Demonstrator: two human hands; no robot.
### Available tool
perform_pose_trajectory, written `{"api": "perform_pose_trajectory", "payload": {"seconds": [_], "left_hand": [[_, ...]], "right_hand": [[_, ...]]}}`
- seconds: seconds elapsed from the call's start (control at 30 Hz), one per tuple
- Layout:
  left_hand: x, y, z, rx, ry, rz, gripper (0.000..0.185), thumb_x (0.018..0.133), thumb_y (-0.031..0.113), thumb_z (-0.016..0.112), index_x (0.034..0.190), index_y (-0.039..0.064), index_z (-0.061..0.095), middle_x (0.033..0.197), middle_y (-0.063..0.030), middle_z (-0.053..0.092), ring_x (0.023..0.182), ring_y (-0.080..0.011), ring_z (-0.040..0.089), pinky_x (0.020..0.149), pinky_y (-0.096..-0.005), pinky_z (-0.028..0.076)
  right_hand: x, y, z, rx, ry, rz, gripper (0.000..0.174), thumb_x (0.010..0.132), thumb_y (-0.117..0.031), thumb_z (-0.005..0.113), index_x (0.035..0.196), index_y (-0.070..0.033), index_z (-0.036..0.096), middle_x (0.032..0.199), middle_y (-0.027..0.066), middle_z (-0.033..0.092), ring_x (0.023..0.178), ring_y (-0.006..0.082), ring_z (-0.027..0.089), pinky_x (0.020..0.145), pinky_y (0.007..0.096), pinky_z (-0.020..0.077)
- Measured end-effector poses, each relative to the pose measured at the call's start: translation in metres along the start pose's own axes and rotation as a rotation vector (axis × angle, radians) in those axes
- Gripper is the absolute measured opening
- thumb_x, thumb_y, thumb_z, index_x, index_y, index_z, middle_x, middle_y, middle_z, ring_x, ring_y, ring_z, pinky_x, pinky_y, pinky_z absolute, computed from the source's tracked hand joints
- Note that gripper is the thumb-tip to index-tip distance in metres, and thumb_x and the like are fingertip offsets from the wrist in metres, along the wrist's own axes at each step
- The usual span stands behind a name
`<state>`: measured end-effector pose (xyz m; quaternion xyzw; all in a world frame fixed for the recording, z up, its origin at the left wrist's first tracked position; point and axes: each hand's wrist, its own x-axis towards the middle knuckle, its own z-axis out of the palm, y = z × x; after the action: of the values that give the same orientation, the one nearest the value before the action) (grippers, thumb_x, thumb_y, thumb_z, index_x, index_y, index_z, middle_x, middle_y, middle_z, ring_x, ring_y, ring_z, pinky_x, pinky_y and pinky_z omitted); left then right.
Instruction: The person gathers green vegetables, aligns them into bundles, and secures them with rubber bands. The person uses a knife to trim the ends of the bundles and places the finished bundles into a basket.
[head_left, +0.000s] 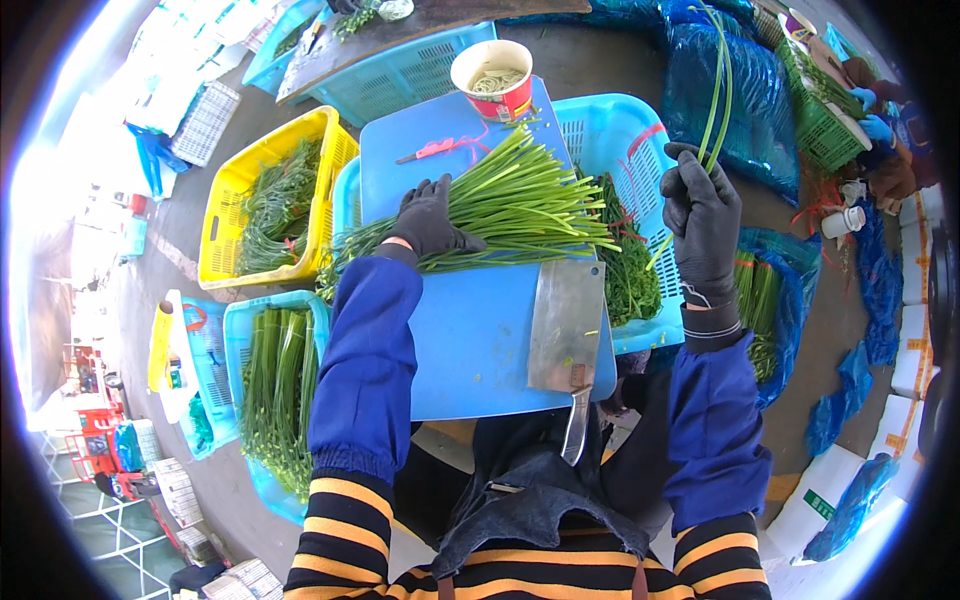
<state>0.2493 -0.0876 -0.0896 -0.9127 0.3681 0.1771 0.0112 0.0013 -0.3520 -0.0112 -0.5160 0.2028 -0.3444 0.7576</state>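
Across a blue cutting board (472, 337) lies a thick pile of long green stems (525, 199), their cut ends fanned to the right. My left hand (429, 221), in a black glove, presses on the pile's left part with its fingers spread. Raised right of the board, my gloved right hand (701, 210) pinches a few loose green stalks (720, 90) that stick up past the fingers. A cleaver (566, 326) rests flat at the board's right edge, its metal handle toward me. A pink-handled knife (435, 149) lies beyond the pile.
A paper tub (495, 82) of rubber bands stands at the board's far end. Under the board sits a light blue crate (645, 135) with greens. To the left are a yellow crate (217, 217) and another blue crate (232, 322) of bundles. At far right another person's gloved hands (874, 124) show.
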Motion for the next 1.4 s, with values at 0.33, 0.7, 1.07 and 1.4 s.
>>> {"api": "perform_pose_trajectory", "payload": {"seconds": [0.33, 0.7, 1.07, 1.4], "left_hand": [[-0.027, 0.020, 0.019, 0.034, 0.129, 0.125, 0.142, 0.047, 0.060, 0.094, 0.156, -0.001, 0.025, 0.142, -0.0261, 0.049, 0.131, -0.0441, 0.048, 0.111, -0.0510, 0.039], [-0.029, 0.014, 0.033, -0.048, 0.201, 0.091, 0.096, 0.061, 0.048, 0.092, 0.139, 0.008, 0.052, 0.115, -0.0186, 0.068, 0.111, -0.0386, 0.064, 0.095, -0.0465, 0.051], [-0.011, -0.008, 0.014, -0.281, 0.045, 0.098, 0.067, 0.072, 0.051, 0.086, 0.120, 0.007, 0.068, 0.111, -0.0174, 0.072, 0.105, -0.0376, 0.067, 0.093, -0.0463, 0.052], [-0.040, 0.017, 0.036, -0.044, 0.668, 0.149, 0.066, 0.075, 0.047, 0.082, 0.124, 0.008, 0.062, 0.116, -0.0141, 0.066, 0.108, -0.0363, 0.063, 0.095, -0.0503, 0.048]], "right_hand": [[-0.005, 0.007, 0.013, -0.059, -0.026, 0.023, 0.022, 0.102, -0.017, 0.061, 0.111, 0.001, 0.070, 0.074, 0.0014, 0.066, 0.048, 0.0004, 0.042, 0.043, 0.0184, 0.0290], [-0.008, 0.006, 0.017, -0.083, -0.046, 0.054, 0.021, 0.103, -0.017, 0.059, 0.111, 0.000, 0.069, 0.074, 0.0003, 0.065, 0.047, -0.0003, 0.040, 0.043, 0.0178, 0.0285], [-0.008, 0.005, 0.017, -0.110, -0.090, 0.059, 0.024, 0.103, -0.018, 0.059, 0.113, 0.001, 0.068, 0.075, 0.0002, 0.065, 0.049, -0.0007, 0.039, 0.044, 0.0178, 0.0295], [-0.008, 0.004, 0.018, -0.129, -0.109, 0.063, 0.024, 0.103, -0.017, 0.058, 0.109, 0.002, 0.070, 0.074, 0.0029, 0.067, 0.050, 0.0002, 0.044, 0.046, 0.0174, 0.0333]]}}
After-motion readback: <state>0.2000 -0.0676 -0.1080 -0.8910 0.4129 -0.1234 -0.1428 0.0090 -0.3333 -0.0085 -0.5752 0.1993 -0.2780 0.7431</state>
